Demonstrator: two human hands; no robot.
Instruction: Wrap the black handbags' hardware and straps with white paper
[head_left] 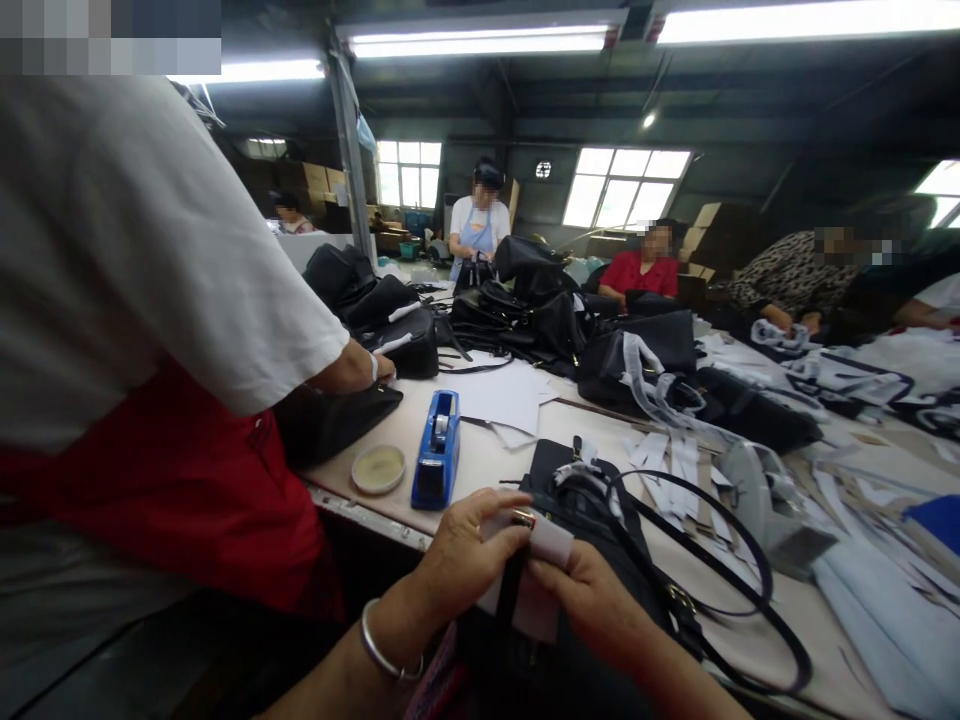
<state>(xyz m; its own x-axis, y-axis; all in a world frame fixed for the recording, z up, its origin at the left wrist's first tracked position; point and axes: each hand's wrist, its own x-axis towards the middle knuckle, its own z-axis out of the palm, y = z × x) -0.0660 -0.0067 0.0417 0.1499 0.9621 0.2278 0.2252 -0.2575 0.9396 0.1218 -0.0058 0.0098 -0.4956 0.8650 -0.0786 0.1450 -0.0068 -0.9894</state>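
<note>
Between the thumb and fingers of my left hand (459, 548) is a small gold metal fitting (524, 518) at the top of a black strap (508, 592). A piece of white paper (551, 540) lies around the strap, and my right hand (600, 598) pinches its right side with the thumb on top. Behind and under both hands lies a black bag (544, 462). Its long black handle (716, 560) loops out to the right, with a gold buckle (682, 603) near the lower end. My fingers hide part of the fitting.
A blue tape dispenser (436, 455) and a shallow round dish (379, 470) stand left of the bag. At left, a co-worker in a red apron (247, 500) touches a black bag (337, 425). More bags (525, 310), paper strips (679, 465) and a grey tape dispenser (780, 520) lie beyond.
</note>
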